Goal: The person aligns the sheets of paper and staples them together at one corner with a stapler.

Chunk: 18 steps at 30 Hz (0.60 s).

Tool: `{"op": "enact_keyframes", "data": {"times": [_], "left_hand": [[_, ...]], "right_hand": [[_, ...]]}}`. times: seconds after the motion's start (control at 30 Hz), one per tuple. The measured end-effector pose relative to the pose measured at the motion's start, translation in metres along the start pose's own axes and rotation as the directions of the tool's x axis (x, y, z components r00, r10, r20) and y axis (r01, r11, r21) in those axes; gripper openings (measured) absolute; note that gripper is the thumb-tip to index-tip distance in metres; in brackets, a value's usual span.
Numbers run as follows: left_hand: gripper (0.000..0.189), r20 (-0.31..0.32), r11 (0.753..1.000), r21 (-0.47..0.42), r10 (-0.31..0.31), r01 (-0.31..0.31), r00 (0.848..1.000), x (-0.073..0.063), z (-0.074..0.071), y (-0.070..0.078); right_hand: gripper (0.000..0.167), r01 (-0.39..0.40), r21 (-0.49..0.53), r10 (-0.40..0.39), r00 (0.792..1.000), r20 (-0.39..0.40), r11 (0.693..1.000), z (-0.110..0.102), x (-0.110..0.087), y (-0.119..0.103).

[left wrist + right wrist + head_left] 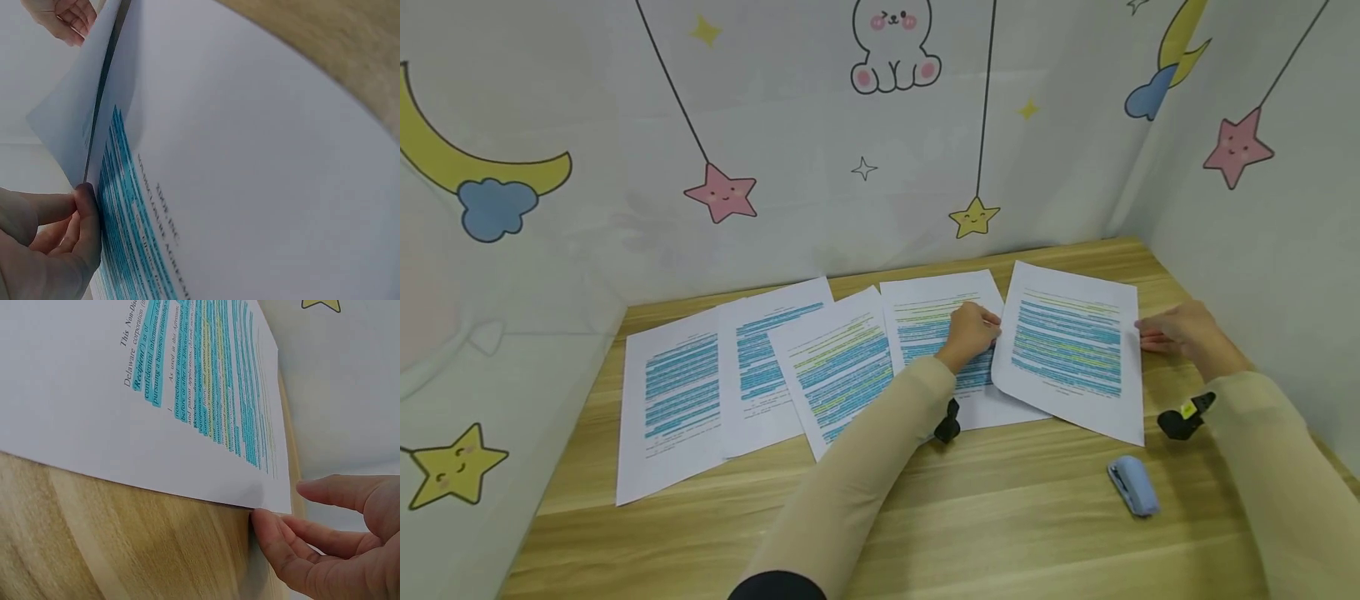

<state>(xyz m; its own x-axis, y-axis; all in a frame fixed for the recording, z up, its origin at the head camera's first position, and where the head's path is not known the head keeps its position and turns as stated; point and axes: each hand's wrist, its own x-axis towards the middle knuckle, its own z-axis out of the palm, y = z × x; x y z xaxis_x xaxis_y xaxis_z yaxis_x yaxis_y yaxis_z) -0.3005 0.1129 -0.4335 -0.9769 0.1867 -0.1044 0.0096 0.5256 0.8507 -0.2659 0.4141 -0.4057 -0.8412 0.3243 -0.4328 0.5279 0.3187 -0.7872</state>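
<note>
On the right of the table lies a printed sheet [1067,342] with blue and yellow highlighted lines. My left hand [973,333] pinches its left edge between thumb and fingers, and in the left wrist view that edge curls up off the sheet below. At the opposite edge, my right hand [1183,333] touches the paper with its fingertips. In the right wrist view the thumb of the right hand [337,537] stands apart from the fingers, over the page. A second highlighted sheet [921,321] lies partly under the held one, with the left hand over it.
Three more highlighted sheets overlap toward the left: one in the middle [842,367], one behind it [775,375] and one at the far left [677,400]. A small blue stapler [1133,486] rests in front of the right sheet. A patterned white cloth wall [797,108] borders the table.
</note>
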Motion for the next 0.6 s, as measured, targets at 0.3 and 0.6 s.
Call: {"op": "enact_keyframes", "data": {"times": [0.3,0.6], "left_hand": [[0.011,-0.021,0.999,-0.051,-0.010,0.009,1.000,0.0018,0.0013,-0.0024],[0.012,-0.030,0.997,-0.082,-0.011,0.008,0.999,0.0025,0.0021,-0.0033]], "right_hand": [[0.022,-0.021,0.052,0.021,1.000,0.000,0.998,-0.0013,0.0022,0.0028],[0.038,-0.033,0.045,0.033,0.999,0.003,0.998,-0.0015,-0.0004,0.0017]]}}
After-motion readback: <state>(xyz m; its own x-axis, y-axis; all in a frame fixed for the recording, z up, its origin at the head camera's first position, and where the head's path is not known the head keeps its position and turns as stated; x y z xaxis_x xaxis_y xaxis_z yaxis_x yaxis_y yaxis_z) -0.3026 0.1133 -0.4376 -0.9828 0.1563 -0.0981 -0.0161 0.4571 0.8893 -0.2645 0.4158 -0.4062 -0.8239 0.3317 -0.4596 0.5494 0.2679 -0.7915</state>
